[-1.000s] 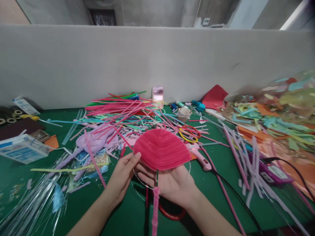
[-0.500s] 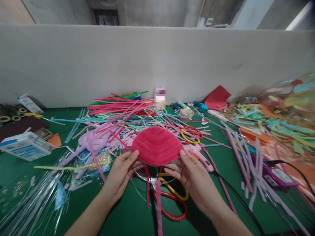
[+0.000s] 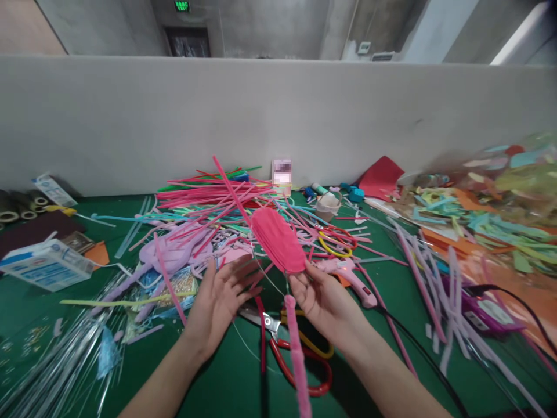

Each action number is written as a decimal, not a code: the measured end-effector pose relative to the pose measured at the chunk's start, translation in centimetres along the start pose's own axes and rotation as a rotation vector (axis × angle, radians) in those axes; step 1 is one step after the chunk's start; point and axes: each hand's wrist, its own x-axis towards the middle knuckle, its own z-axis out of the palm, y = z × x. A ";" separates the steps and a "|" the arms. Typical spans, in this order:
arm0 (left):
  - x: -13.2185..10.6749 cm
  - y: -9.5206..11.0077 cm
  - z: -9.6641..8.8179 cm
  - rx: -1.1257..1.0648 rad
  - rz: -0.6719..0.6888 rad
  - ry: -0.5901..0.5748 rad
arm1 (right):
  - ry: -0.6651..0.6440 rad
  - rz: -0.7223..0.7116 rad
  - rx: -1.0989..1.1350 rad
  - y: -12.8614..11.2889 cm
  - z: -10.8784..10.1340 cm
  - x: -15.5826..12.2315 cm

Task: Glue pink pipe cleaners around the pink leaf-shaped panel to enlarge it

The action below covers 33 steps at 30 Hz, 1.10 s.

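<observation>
My right hand [image 3: 321,302] pinches the base of a pink leaf-shaped piece [image 3: 278,239] made of chenille stems, now turned nearly edge-on, with a fuzzy pink stem [image 3: 298,360] hanging down toward me. My left hand [image 3: 221,296] is beside it, palm up with fingers spread, holding nothing. Under both hands lie scissors [image 3: 300,360] with red and yellow handles on the green table [image 3: 226,383].
A heap of pink, green and blue chenille stems [image 3: 209,203] lies behind my hands. A pink glue gun [image 3: 348,276] sits to the right, its black cable trailing toward me. Paper scraps [image 3: 487,226] fill the right side. A white box [image 3: 43,264] and clear sticks [image 3: 52,360] lie left. A grey partition [image 3: 278,116] closes the back.
My right hand has turned the pink leaf from flat to nearly edge-on and lifted it. My left hand has let go and opened beside it.
</observation>
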 end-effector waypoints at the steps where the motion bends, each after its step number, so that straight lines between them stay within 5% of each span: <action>1: 0.1 0.1 -0.1 -0.014 0.007 0.024 | -0.027 0.018 -0.038 -0.2 0.3 0.3; 9: -0.1 1.6 -1.2 -0.113 -0.007 0.061 | -0.417 0.130 -0.590 -6.4 5.3 4.4; 13: -0.3 1.9 -1.7 -0.066 -0.115 -0.007 | -0.740 0.043 -1.354 -9.1 9.2 6.2; 16: -0.4 1.6 -1.7 0.077 -0.119 -0.039 | -0.890 -0.063 -1.801 -8.9 11.8 6.9; 20: -0.3 0.6 -1.6 0.217 -0.130 0.070 | -0.963 -0.174 -1.932 -6.1 14.1 6.8; 24: 0.2 -0.2 -1.4 0.216 -0.059 0.180 | -0.849 -0.635 -1.943 -5.4 14.7 5.1; 29: 1.2 0.1 -1.4 0.092 0.185 0.307 | -0.432 -1.144 -1.840 -10.6 10.4 0.8; 31: 1.4 0.5 -1.6 0.049 0.234 0.324 | -0.195 -1.213 -1.788 -11.9 7.1 -1.3; 33: 1.6 0.7 -1.8 0.023 0.245 0.326 | -0.058 -1.052 -1.827 -11.3 3.2 -3.3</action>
